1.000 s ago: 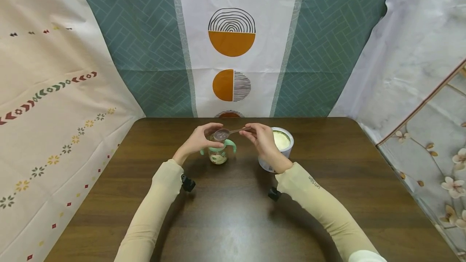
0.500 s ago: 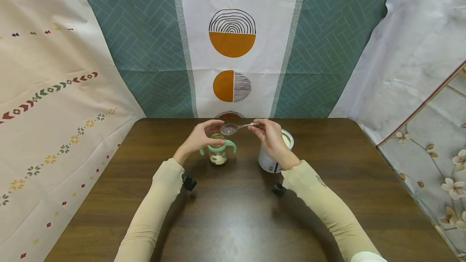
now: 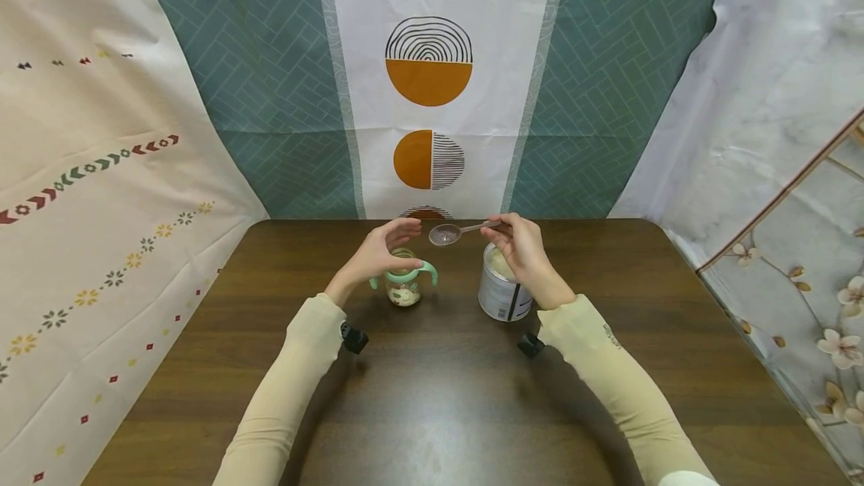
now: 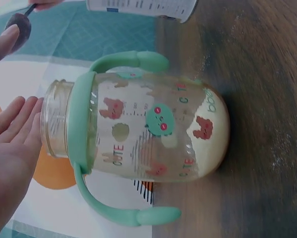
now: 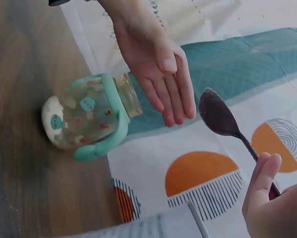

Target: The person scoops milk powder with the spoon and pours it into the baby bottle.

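Note:
A clear baby bottle (image 3: 405,292) with green side handles stands upright on the table, its mouth uncovered. Pale powder (image 4: 215,136) lies in its bottom. My left hand (image 3: 375,255) is held beside the bottle's neck, fingers and thumb spread apart and gripping nothing. Between thumb and fingers, my right hand (image 3: 528,252) pinches the handle of a spoon (image 5: 217,113). The spoon's bowl is in the air to the right of the bottle, with a few powder traces on it. Below my right hand stands an uncovered can (image 3: 501,297) of pale powder, partly hidden by that hand.
The brown wooden table (image 3: 432,411) extends in front of the bottle and can. Behind it hangs a patterned curtain (image 3: 432,81), with a cream cloth (image 3: 101,171) at the left and floral cloth (image 3: 796,283) at the right.
My right hand has moved right with the spoon, from over the bottle's mouth to above the can. My left hand has stayed by the bottle, its fingers spreading a little wider.

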`<state>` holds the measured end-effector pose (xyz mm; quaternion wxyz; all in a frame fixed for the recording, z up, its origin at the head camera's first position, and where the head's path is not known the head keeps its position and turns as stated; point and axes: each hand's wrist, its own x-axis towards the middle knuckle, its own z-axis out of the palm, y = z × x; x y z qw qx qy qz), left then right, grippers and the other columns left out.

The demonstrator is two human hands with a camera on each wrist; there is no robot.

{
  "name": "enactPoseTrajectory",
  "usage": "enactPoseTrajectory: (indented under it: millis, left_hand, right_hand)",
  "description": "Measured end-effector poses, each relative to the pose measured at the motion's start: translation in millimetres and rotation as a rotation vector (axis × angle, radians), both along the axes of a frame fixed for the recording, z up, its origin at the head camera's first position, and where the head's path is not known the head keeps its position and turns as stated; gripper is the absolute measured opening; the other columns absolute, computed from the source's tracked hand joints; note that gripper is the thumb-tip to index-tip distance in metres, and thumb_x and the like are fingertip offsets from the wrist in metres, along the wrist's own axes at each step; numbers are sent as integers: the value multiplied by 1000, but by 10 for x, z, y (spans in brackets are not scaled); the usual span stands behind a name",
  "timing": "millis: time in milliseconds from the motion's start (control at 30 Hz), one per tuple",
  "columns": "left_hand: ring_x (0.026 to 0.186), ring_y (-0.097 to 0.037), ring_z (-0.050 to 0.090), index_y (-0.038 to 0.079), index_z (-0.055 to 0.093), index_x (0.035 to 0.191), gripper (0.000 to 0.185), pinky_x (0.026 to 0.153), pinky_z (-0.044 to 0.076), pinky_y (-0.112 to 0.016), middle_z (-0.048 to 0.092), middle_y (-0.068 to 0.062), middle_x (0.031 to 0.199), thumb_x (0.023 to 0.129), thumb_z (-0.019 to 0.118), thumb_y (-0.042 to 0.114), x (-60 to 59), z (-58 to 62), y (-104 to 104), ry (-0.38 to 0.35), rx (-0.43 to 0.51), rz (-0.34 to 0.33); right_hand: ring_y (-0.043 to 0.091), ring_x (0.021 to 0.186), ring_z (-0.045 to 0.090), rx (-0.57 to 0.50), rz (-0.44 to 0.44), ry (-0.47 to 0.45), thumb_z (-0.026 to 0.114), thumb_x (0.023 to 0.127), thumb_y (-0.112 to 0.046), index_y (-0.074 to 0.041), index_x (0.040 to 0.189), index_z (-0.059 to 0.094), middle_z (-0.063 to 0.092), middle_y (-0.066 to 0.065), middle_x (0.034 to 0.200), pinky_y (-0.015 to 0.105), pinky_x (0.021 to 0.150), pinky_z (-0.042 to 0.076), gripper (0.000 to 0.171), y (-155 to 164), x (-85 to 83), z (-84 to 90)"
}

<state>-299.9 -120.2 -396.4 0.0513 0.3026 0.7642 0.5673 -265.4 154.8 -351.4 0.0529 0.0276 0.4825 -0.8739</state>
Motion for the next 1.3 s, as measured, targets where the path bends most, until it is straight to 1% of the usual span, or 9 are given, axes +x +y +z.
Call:
enactPoseTrajectory:
  millis: [200,367,500,633,700,900,1000,1100,1300]
  left_hand:
    - [134,-34,46,5,46,141,70,114,35,-47,49,-16,143,79,79,6,-8,-4,82,30,-1,-24]
    - [132,-29,49,8,46,141,70,113,39,-39,50,-13,142,80,80,13,-1,9,174,35,-24,-31]
    - [134,-31,48,4,44,142,69,114,37,-39,49,-16,143,81,77,7,75,68,234,-8,-36,-38]
    - [136,-34,44,1,40,144,69,116,34,-41,46,-19,145,83,73,1,86,53,284,-43,-40,-61]
    - [136,-32,44,3,40,144,70,116,34,-40,46,-18,146,83,73,2,45,-10,311,-43,-41,-65]
    - [135,-28,45,6,42,143,69,115,36,-36,47,-14,145,83,75,5,67,-6,418,-51,-27,-76]
    - [135,-26,46,7,43,143,69,115,36,-35,47,-13,145,83,76,8,85,5,467,-49,-24,-69]
    - [135,-26,46,9,43,143,68,115,37,-35,47,-12,145,83,76,10,92,7,512,-45,-23,-49]
    - [137,-26,44,7,42,144,67,115,36,-35,46,-12,147,85,74,10,94,-20,596,-53,-42,-63]
  right_hand:
    - [12,68,65,-9,-26,-2,37,101,-7,1,90,59,62,5,79,15,68,55,26,111,-23,12]
    - [11,65,61,2,-57,-12,38,100,-9,0,88,58,61,4,77,14,64,53,25,174,-35,21]
    - [10,64,59,22,-68,-17,37,101,-10,-3,85,58,59,3,76,13,61,51,27,217,-34,13]
    - [10,62,55,42,-84,-17,37,101,-11,-4,84,58,58,2,75,14,58,48,28,263,-44,-4]
    - [9,60,54,45,-90,-16,37,101,-11,-4,84,58,58,1,73,15,56,47,28,282,-49,-7]
    - [8,55,51,43,-121,-12,36,101,-11,-4,83,57,59,1,69,15,52,44,29,331,-57,-9]
    - [8,53,49,42,-156,-9,35,101,-11,-4,82,56,58,1,67,16,49,42,30,359,-69,-18]
    - [8,52,48,71,-205,12,34,102,-11,-4,82,55,57,0,67,16,47,41,30,382,-86,-31]
    - [6,48,46,241,-364,97,35,100,-10,-4,80,55,55,-2,63,16,45,40,29,414,-121,-66]
